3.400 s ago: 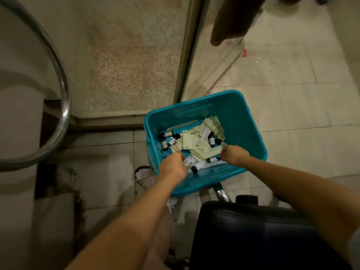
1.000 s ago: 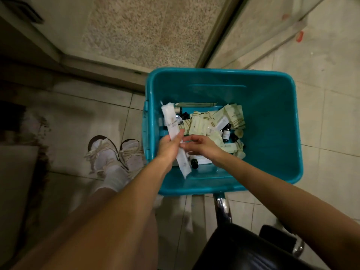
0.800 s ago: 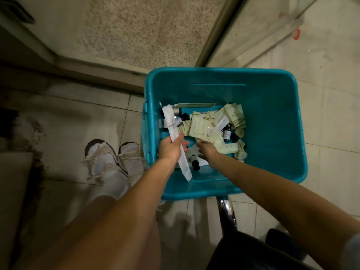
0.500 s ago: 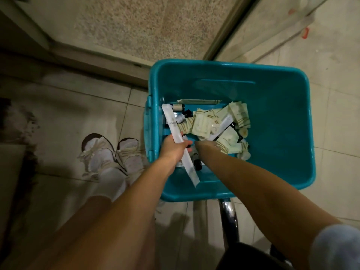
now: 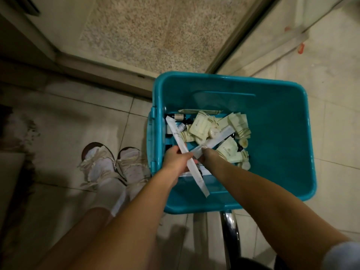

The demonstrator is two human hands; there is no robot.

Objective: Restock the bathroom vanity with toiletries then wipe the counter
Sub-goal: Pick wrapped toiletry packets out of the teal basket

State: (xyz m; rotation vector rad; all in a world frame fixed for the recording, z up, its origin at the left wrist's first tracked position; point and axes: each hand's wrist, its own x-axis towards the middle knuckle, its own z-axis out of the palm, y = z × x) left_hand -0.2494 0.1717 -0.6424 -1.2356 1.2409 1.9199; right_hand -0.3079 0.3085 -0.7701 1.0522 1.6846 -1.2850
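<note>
— So, lowest in the frame, our two forearms (image 5: 243, 191) pass the chrome chair tube (image 5: 230, 228) and reach into the teal bin (image 5: 276, 145). Why both at once?

— We judge that one hand collects while the other picks. Our left hand (image 5: 175, 161), at centre, is wrapped round a long white packet (image 5: 197, 179). It grips near the middle, so both ends stick out clear of the heap.

— And the right?

— Our right hand (image 5: 207, 156), just beside it, pinches the near end of a second long packet (image 5: 220, 137) that slants up to the right across the heap. Holding the end should let us draw it free. The fingertips themselves are hidden.

— Where are the rest of the toiletries?

— Beyond the hands, loose on the bin's floor toward its left side: pale sachets (image 5: 201, 126), a round soap (image 5: 214, 131) and small dark bottles (image 5: 178, 116) at the heap's upper left.

— So we're only gathering?

— We think so, since no vanity or counter shows. Left of the bin are our slippered feet (image 5: 116, 166). Across the top of the frame lies a speckled floor (image 5: 155, 36) past a threshold (image 5: 97, 75).
</note>
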